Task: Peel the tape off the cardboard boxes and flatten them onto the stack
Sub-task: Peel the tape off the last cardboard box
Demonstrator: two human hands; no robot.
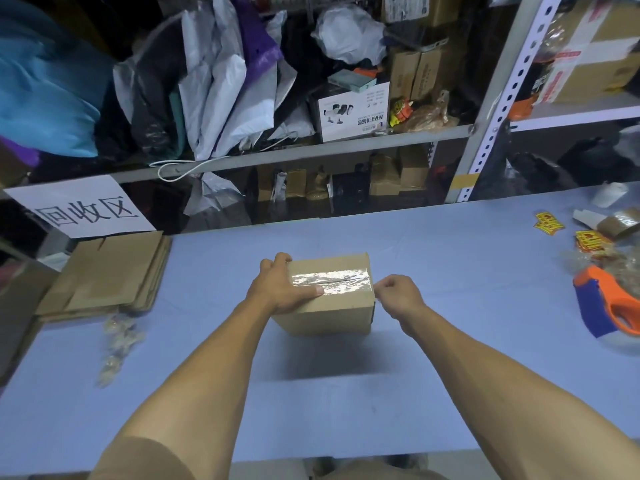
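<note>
At the far left edge of the blue table [346, 393] lies the stack [107, 275] of flattened cardboard, several brown sheets lying one on another, slightly fanned at their right side. Behind it a white paper sign [81, 206] with large black characters leans against the shelf. Just in front of the stack, on the table, sits a crumpled strip of peeled tape [117, 344] — clear, wrinkled, trailing toward the near edge.

Near the middle of the table stands the cardboard box [329, 299], closed, upright, well apart from the stack. A shiny band of clear tape [329, 281] runs across its top from left to right and folds over the right edge. The left hand [280, 289] grips the box's top left corner: the fingers curl over the far edge and the thumb lies flat along the top, its tip touching the left end of the tape. The right hand [398, 294] is at the box's right upper edge, its grip narrow — thumb and forefinger pinched together at the tape's end where it wraps down the side.

To the right, near the table's far edge, lie yellow and red stickers [549, 223] and a roll of brown tape [620, 225]. At the right edge rests an orange and blue tape dispenser [602, 303].
</note>
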